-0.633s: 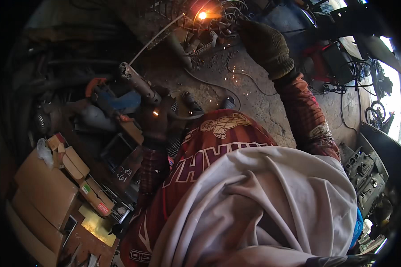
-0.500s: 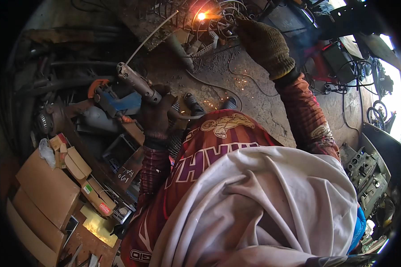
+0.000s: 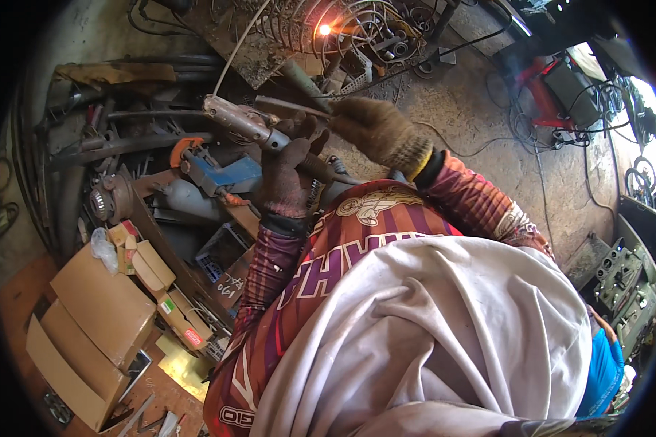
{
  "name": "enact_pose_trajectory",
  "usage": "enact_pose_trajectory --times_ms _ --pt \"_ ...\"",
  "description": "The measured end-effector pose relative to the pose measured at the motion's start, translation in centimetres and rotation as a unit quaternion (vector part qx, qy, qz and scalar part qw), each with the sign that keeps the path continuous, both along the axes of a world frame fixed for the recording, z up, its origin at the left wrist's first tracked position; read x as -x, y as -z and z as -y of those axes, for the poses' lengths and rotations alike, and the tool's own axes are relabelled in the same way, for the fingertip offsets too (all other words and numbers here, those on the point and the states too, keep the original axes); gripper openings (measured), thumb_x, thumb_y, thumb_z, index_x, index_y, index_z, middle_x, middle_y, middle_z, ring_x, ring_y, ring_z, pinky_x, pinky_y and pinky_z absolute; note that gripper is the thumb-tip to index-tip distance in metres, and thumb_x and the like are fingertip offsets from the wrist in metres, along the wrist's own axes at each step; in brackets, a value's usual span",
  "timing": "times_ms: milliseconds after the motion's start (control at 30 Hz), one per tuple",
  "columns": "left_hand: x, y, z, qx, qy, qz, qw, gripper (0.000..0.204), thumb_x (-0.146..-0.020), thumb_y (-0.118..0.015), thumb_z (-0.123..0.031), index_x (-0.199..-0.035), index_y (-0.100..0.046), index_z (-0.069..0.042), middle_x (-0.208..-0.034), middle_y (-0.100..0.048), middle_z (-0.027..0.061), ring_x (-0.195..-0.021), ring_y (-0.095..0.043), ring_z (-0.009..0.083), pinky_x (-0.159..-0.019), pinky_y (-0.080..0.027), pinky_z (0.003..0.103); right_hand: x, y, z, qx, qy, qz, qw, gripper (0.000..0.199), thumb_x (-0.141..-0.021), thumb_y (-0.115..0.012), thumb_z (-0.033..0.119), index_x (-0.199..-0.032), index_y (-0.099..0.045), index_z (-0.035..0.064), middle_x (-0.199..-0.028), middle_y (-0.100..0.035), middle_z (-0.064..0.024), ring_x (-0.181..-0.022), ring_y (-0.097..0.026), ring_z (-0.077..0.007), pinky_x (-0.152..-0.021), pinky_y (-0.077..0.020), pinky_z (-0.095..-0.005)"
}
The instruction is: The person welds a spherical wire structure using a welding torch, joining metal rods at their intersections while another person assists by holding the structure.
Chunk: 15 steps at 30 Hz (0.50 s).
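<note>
My left hand [image 3: 288, 175], in a dark glove, is closed around the handle of a welding electrode holder [image 3: 237, 122]. A long thin welding rod [image 3: 235, 62] rises from the holder's far end. Close to its right, my right hand [image 3: 379, 135] wears a brown knit glove with a yellow cuff edge. Its fingertips are together at the end of a thin metal strip [image 3: 291, 106], which points left above the holder; the grip itself is partly hidden. Beyond both hands lies a coiled wire cage [image 3: 310, 25] with a glowing orange spot [image 3: 324, 30] on it.
On the left are a blue tool [image 3: 226, 173] with an orange guard, a grey cylinder [image 3: 189, 198], dark metal bars [image 3: 124, 149] and an open cardboard box [image 3: 98, 306]. A red and black machine [image 3: 561, 95] with loose cables stands at the far right.
My right hand has come away from the wire cage, back and left beside the electrode holder. The left hand and holder have shifted slightly right. The glow is smaller and the floor sparks are gone.
</note>
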State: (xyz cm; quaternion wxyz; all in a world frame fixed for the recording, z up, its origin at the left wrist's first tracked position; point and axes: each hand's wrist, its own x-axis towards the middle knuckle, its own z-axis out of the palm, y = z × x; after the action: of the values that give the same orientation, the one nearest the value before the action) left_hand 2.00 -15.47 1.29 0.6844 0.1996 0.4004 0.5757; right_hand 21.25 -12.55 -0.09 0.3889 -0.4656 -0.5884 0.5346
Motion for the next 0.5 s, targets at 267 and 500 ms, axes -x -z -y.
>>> enact_pose_trajectory --times_ms 267,500 --pt "2.4 1.1 -2.4 0.009 0.024 0.015 1.0 0.041 -0.084 -0.056 0.012 -0.122 -0.053 -0.005 -0.129 -0.059 0.0127 -0.118 -0.062 0.0302 -0.102 -0.054 0.045 3.4 1.8 0.6 0.008 -0.039 -0.006 0.999 0.039 -0.095 -0.068 0.034 -0.121 -0.068 0.0046 -0.121 -0.068 -0.0153 -0.11 -0.067 -0.0295 -0.095 -0.0525 -0.0365" --pt "6.9 1.1 -7.9 0.027 0.073 -0.062 0.995 0.038 -0.087 -0.06 0.011 -0.119 -0.056 -0.009 -0.115 -0.061 0.0081 -0.105 -0.064 0.0233 -0.102 -0.054 0.046 7.0 6.4 -2.9 0.117 0.271 -0.187 0.937 0.051 -0.093 -0.07 0.023 -0.136 -0.054 0.0025 -0.118 -0.067 -0.0109 -0.113 -0.062 -0.0177 -0.099 -0.0493 -0.033"
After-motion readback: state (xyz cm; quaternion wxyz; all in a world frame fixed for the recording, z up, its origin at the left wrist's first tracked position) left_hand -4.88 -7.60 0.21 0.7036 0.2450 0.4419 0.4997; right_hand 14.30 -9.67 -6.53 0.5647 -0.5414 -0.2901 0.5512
